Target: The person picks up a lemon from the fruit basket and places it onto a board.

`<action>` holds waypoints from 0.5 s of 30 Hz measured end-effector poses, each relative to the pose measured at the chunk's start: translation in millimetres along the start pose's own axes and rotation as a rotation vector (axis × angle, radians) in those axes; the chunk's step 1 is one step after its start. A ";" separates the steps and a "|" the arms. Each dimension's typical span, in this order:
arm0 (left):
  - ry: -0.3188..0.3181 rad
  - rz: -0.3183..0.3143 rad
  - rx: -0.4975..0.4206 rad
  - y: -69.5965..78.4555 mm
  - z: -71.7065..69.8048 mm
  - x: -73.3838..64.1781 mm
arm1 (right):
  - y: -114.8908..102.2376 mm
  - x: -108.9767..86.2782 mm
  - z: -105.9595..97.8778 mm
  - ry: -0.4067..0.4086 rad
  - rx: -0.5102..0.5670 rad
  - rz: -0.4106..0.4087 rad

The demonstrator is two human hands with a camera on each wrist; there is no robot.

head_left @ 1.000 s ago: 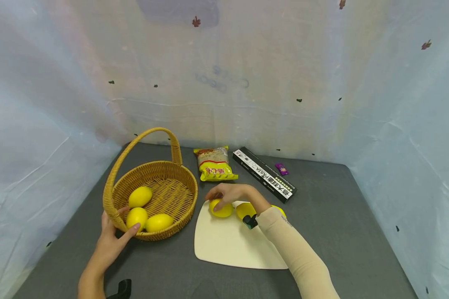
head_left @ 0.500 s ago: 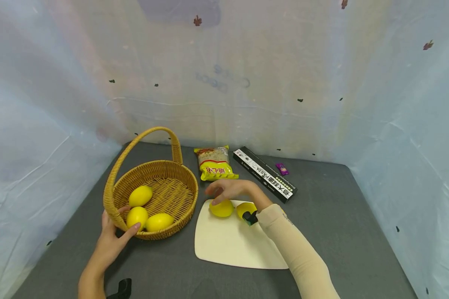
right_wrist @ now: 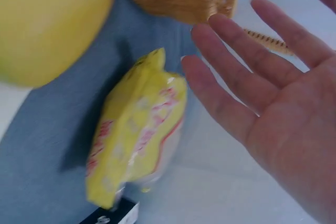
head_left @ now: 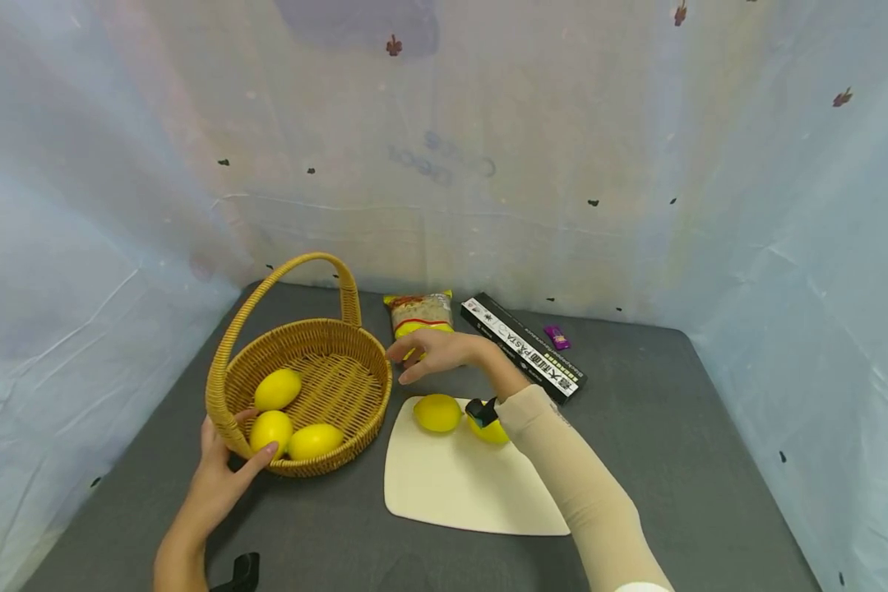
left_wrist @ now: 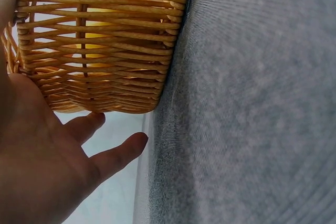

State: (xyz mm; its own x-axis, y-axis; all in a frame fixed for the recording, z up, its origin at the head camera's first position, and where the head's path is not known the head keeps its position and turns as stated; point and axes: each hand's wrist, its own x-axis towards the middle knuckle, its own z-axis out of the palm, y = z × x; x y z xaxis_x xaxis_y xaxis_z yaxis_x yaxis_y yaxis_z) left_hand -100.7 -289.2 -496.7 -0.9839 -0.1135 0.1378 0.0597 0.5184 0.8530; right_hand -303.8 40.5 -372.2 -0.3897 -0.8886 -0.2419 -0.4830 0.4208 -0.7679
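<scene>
Your left grip [head_left: 218, 473] pinches the near rim of the basket [head_left: 376, 415], three lemons [head_left: 316, 441] inside beside it; slackening could let a bump skid everything. Nearer you than your empty, spread right grip [head_left: 435, 352], the board [head_left: 451, 489]'s lemons [head_left: 437, 413] might roll if brushed (the bag [head_left: 423, 310] beyond could shift too).

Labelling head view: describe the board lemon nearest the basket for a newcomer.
On the dark table, find the pale board right of the wicker basket. Near its far edge lies the left lemon: fully visible, unlike the right lemon, partly covered.
</scene>
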 end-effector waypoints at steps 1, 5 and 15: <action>-0.001 -0.003 0.002 -0.1 -0.1 0.0 | -3.9 2.8 -0.4 0.002 -0.014 -0.015; -0.003 -0.009 0.003 -0.8 -0.1 -0.2 | -20.1 13.6 -0.3 0.001 -0.073 -0.062; 0.000 -0.020 0.008 -1.0 -0.2 -0.3 | -50.9 46.7 5.7 -0.072 -0.083 -0.074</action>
State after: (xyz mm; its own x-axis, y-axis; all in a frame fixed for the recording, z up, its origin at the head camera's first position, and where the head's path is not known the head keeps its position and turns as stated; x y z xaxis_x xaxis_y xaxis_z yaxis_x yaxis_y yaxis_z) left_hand -100.5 -289.8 -497.5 -0.9849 -0.1240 0.1204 0.0382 0.5228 0.8516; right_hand -293.0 -23.5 -347.7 -0.2949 -0.9272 -0.2310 -0.5730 0.3650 -0.7338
